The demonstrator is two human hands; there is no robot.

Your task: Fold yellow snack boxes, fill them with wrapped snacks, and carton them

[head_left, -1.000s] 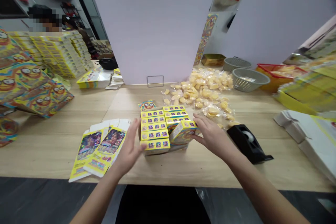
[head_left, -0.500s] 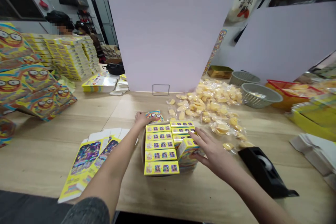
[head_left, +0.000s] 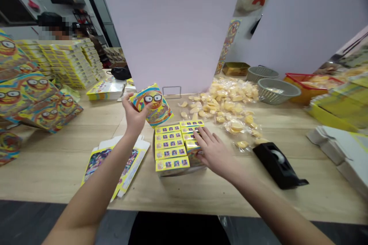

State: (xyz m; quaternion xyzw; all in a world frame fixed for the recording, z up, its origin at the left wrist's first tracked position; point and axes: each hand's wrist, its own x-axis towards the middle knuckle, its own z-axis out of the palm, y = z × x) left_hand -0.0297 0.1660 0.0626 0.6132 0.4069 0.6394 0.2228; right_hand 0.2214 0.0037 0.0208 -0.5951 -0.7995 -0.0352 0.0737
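My left hand (head_left: 135, 116) is closed around the edge of a small cartoon-printed box (head_left: 153, 105), yellow and blue with a face in glasses, held tilted above the table. Below it stands an open carton (head_left: 178, 173) with two columns of small yellow boxes (head_left: 171, 153) packed upright, their picture-strip edges facing up. My right hand (head_left: 215, 149) lies over the right column, fingers stretched out and touching the boxes there. The thumb is partly hidden beside the front box of that column. Flat printed cartons (head_left: 135, 164) lie under my left forearm.
Wrapped yellow pieces (head_left: 232, 95) are heaped behind the carton. A black tape dispenser (head_left: 278, 164) sits at the right, with grey baskets (head_left: 277, 91) and a red-rimmed bin (head_left: 299, 80) behind. Cartoon-printed cartons (head_left: 37, 99) stand left. A white panel (head_left: 172, 30) rises ahead; another person is beyond.
My left hand has lifted the cartoon-printed box from behind the carton, up and to the left. The right column's tilted front box now sits lower, under my right hand. The view has shifted.
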